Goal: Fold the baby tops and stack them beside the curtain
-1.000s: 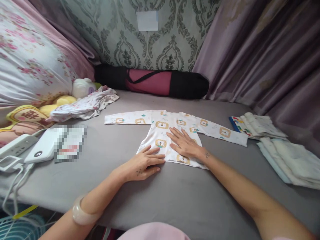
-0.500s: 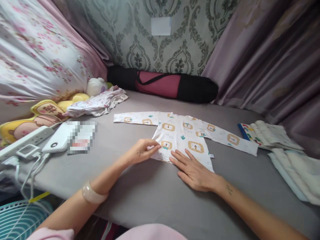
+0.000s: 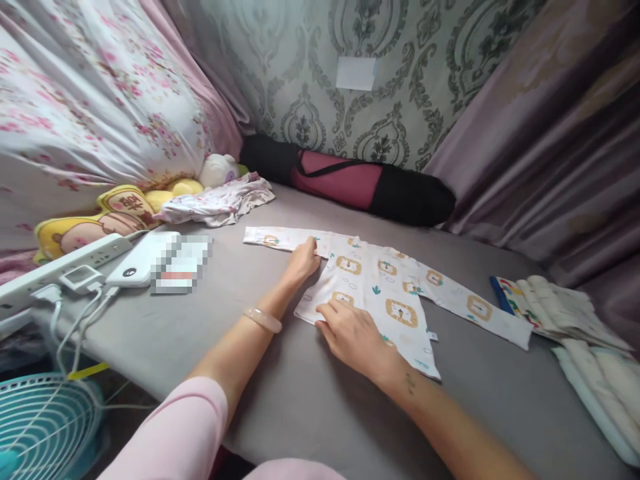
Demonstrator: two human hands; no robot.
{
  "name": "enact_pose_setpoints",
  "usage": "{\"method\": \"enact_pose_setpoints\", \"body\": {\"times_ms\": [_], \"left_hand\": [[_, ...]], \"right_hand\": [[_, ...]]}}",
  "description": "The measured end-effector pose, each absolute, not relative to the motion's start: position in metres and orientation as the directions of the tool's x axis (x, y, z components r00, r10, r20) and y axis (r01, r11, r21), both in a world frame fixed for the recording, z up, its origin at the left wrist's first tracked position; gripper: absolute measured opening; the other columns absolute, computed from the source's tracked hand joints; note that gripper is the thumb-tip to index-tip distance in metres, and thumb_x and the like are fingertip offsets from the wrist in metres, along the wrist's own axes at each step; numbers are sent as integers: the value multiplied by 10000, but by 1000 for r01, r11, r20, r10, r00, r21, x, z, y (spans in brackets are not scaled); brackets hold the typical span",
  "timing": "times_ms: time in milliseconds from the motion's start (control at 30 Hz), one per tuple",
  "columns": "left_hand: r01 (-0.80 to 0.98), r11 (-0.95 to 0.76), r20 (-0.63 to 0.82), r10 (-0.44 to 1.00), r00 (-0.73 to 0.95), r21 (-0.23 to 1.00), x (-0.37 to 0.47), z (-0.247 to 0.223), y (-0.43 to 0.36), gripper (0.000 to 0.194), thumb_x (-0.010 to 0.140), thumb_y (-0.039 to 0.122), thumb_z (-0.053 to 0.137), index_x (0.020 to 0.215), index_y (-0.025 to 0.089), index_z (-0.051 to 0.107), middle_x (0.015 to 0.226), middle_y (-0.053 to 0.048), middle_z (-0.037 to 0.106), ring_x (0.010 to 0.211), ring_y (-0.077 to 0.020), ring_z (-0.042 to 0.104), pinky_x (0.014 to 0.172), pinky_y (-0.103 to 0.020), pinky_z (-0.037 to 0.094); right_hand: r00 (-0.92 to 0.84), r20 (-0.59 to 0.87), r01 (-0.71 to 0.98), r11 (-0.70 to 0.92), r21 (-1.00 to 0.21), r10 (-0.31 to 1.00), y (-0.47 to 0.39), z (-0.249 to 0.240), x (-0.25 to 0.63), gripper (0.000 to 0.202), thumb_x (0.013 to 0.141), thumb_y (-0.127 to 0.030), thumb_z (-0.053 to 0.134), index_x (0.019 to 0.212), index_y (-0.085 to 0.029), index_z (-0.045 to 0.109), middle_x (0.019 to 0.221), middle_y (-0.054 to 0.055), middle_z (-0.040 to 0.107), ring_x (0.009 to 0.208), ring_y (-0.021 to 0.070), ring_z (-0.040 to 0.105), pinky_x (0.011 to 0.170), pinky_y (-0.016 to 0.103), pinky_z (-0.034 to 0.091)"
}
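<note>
Lying flat in the middle of the gray surface point(image 3: 270, 400): the little white shirt point(image 3: 370, 280), with both sleeves stretched out to the sides. Likely spread wide like that to keep the cloth smooth and easy to reach.

Pinching the near edge of the left sleeve point(image 3: 280, 241), close to the shoulder, with the fingertips of the left hand point(image 3: 303, 261). Touching the bottom edge near its left corner with the right hand point(image 3: 355, 337), thumb and finger bent close; cannot tell if pinching cloth or just resting, maybe to stop it from sliding.

Set off to the right: folded cloths point(image 3: 555, 300). Put at the back: a long bag point(image 3: 335, 180), probably to be out of the way.

Changed from the earlier frame: left hand up from the bottom corner to the sleeve, right hand no longer flat with fingers spread, but curled and closer to that corner.
</note>
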State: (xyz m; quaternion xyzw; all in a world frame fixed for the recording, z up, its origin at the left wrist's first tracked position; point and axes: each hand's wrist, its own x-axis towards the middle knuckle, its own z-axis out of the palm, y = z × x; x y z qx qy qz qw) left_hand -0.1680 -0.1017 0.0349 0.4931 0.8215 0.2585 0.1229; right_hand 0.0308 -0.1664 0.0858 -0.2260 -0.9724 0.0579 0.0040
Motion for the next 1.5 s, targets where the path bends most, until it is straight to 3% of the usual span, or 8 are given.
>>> {"method": "enact_pose_setpoints", "body": {"times_ms": [133,333,800,933,1033,1133,1333,1500], "left_hand": [[828,301,97,916,-389,472,-166,32,-103,370,872,196,493,1221,233,608,1092,-111,706,1039,-245,644,851,-317,474],[837,289,123,915,-384,464,-174,33,-94,302,893,225,455,1042,216,718,1030,-124,728,992,-266,667,828,-329,487],[791,307,182,870,-458,529,-188,27,-73,363,850,154,444,1141,174,660,1078,-119,701,1047,-248,625,891,-332,480],[821,144,279,896,-346,553,-176,33,-80,348,851,174,444,1136,183,644,1046,-90,683,989,-220,626,900,-329,480],[800,-124,262,964,-43,588,-159,29,-79,352,852,151,409,1116,160,643,1101,-96,661,997,-203,622,920,-321,481],[760,-261,204,964,172,595,-144,17,-76,394,870,136,373,1211,148,569,1235,-114,615,1130,-214,575,997,-359,453],[851,-237,161,970,182,469,-142,-4,-76,407,949,236,313,1306,140,482,1429,-158,472,1403,-259,332,1144,-493,289],[878,-275,184,958,218,393,-146,-9,-71,419,946,211,298,1306,142,500,1412,-150,498,1384,-250,370,1148,-486,293]], "right_hand": [[-905,-6,422,897,-129,425,-166,72,1,239,971,-307,448,1175,-240,552,1034,61,607,879,204,613,681,291,432],[-877,11,473,866,-163,481,-165,52,-9,289,1009,-312,324,1002,-207,594,992,78,605,846,194,612,684,284,428],[-903,87,250,679,-690,421,-138,53,5,299,993,-359,390,1042,-230,655,935,11,688,824,138,625,775,235,461],[-657,190,544,633,-550,729,-110,47,8,380,982,-272,321,1223,-157,592,1229,120,630,1167,216,551,1013,329,395],[-585,127,738,590,-327,801,-94,36,13,545,959,-289,354,1451,-55,365,1525,192,338,1435,295,242,1161,460,187],[-562,-32,807,540,-239,827,-93,24,13,629,984,-352,263,1512,-14,208,1598,194,121,1481,302,48,1176,528,56],[-605,-90,776,560,-292,791,-117,22,8,683,985,-429,226,1518,-3,186,1592,199,110,1485,279,22,1162,566,-22],[-707,-64,665,631,-398,705,-146,32,23,698,987,-465,241,1515,-11,204,1591,190,131,1484,278,22,1168,570,-25]]}}
